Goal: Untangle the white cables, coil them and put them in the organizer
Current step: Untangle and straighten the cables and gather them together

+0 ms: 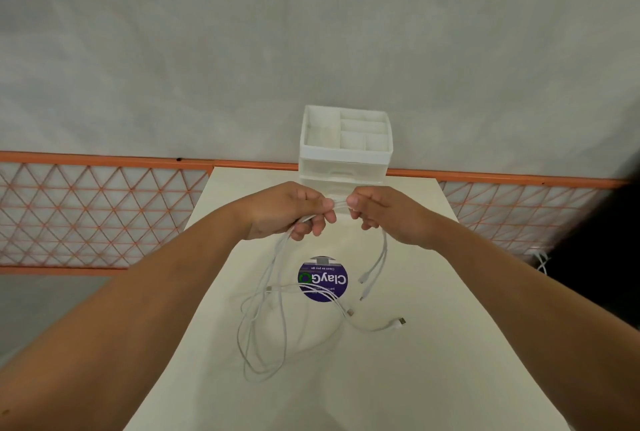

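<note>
Together above the table [450, 378], left hand [291, 209], right hand [384, 212], both pinching white cables [277, 292].

the thin white cables [282, 295] look like smooth plastic, the boxy white organizer [346, 143] matt plastic, the cream table [398, 378] smooth and matt, its round purple sticker [323, 279] glossy.

Both hands cover the bottom drawer of the organizer [346, 150], so its front is hidden. The cables [277, 295] go into the left hand [291, 210] and the right hand [381, 212], and the parts inside each grip cannot be seen. Small words on the sticker [322, 279] are too tiny to read. A dark blurry shape [602, 247] is cut off at the right edge. The near end of the bench [381, 389] runs off the bottom
</note>
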Motion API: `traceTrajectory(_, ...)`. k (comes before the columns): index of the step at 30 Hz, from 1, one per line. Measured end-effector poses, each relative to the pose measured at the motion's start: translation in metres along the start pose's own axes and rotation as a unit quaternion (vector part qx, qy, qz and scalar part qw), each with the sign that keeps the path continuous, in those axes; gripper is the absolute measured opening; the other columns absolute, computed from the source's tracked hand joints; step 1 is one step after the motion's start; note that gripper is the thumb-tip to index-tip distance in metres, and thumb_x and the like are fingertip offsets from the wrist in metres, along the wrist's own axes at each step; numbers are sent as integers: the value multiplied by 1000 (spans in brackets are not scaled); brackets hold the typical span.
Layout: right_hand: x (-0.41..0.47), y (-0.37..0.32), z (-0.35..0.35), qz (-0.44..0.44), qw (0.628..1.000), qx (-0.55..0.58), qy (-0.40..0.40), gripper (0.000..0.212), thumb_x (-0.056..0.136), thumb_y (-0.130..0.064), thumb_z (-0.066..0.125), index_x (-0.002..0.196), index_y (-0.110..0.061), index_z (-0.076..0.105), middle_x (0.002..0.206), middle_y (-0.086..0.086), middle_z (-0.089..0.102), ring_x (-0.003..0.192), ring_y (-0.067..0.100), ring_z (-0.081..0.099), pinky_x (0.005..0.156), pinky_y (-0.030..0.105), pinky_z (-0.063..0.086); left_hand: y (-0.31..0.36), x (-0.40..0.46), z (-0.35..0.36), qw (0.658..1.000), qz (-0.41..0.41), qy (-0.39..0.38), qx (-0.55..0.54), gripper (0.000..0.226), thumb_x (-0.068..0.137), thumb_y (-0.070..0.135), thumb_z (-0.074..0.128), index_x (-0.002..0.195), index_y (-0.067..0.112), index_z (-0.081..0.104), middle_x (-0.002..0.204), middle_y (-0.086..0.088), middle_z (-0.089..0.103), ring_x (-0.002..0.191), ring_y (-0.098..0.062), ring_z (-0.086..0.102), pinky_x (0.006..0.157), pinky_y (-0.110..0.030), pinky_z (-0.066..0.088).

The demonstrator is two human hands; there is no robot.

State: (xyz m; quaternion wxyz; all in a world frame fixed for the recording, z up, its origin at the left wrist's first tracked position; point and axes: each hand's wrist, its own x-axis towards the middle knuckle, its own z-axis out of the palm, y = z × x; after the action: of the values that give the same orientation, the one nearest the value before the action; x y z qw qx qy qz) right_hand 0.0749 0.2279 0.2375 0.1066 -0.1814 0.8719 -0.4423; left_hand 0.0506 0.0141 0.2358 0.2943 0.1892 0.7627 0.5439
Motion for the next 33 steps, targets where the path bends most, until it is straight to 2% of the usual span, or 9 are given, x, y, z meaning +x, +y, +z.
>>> traceTrajectory(4, -5, 4, -2, 28, 999, 21, 0, 31, 101, -27, 42, 78, -13, 57, 74, -5, 54, 64, 8, 47, 73, 27, 44, 3, -3, 2, 999, -26, 3, 41, 34, 97, 38, 54, 87, 9, 69, 65, -3, 63, 49, -11, 46, 53, -21, 43)
traceTrajectory(7, -1, -5, -2, 47, 994, -100, 9, 28, 100, -20, 39, 88, -10, 62, 83, 2, 65, 76, 18, 56, 75, 32, 43, 7, 1, 11, 997, -9, 33, 64, 34, 97, 36, 55, 79, 10, 66, 53, 2, 54, 43, -9, 37, 48, -19, 33)
traceTrajectory(11, 17, -33, 11, 35, 980, -112, 159, 20, 96, -14, 38, 91, -9, 57, 77, 3, 66, 66, 14, 58, 64, 31, 44, 24, 11, 19, 997, 36, 62, 5, 35, 100, 26, 50, 72, 10, 64, 51, 0, 54, 40, -7, 36, 44, -18, 30)
traceTrajectory(15, 25, -37, 13, 53, 956, -79, 276, 20, 101, -27, 33, 101, -12, 47, 74, 2, 61, 60, 11, 53, 56, 30, 40, 38, 13, 16, 996, 31, 82, -18, 34, 98, 26, 55, 71, 9, 65, 52, -1, 62, 37, -6, 42, 39, -16, 34)
traceTrajectory(20, 19, -30, 7, 8, 961, -111, 254, 24, 99, -40, 39, 100, -18, 50, 69, -5, 60, 62, 11, 53, 59, 30, 38, 43, 9, 10, 998, 17, 59, 13, 31, 93, 32, 62, 82, 4, 69, 63, -6, 69, 40, -8, 46, 44, -19, 38)
traceTrajectory(23, 13, -18, -7, 32, 956, -85, 277, 26, 93, -47, 51, 93, -22, 54, 60, -9, 49, 59, 9, 48, 60, 30, 35, 39, 4, 4, 999, 12, 32, 35, 29, 93, 31, 62, 83, 5, 70, 71, -9, 73, 40, -8, 43, 43, -18, 37)
traceTrajectory(27, 4, -4, -21, 78, 953, -85, 280, 30, 85, -54, 60, 87, -24, 58, 61, -9, 51, 56, 10, 48, 57, 28, 35, 35, 1, 0, 996, -3, -1, 86, 30, 98, 29, 55, 89, 4, 69, 81, -11, 76, 45, -11, 50, 50, -20, 44)
traceTrajectory(30, -1, 5, -35, 96, 935, -49, 338, 31, 83, -51, 63, 86, -21, 59, 61, -11, 49, 53, 8, 45, 57, 27, 35, 30, -1, -5, 992, -16, 1, 122, 30, 102, 24, 47, 90, 5, 67, 79, -8, 74, 53, -12, 57, 58, -24, 50)
traceTrajectory(33, -9, 12, -45, 100, 922, -53, 371, 29, 87, -47, 60, 87, -18, 57, 59, -12, 46, 55, 8, 45, 52, 27, 32, 24, -1, -6, 981, -7, 23, 195, 29, 104, 26, 43, 90, 11, 64, 68, 3, 61, 60, -13, 46, 66, -24, 42)
